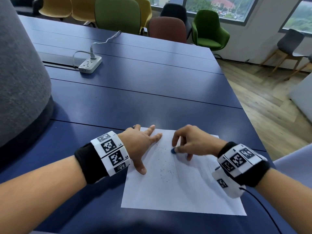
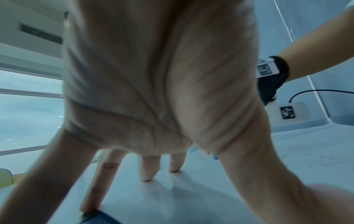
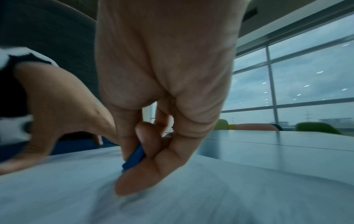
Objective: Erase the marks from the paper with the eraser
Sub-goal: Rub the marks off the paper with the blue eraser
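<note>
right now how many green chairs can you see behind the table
2. One large olive-green padded chair stands behind the dark blue table's far edge, left of centre. One bright green armchair stands near the window at the far right corner. Others may be hidden behind them.

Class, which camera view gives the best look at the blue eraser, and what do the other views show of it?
The right wrist view: the eraser fills the close foreground, pinched by the right hand against the paper. The head view shows only a small blue tip. The left wrist view shows barely a blue sliver.
</note>
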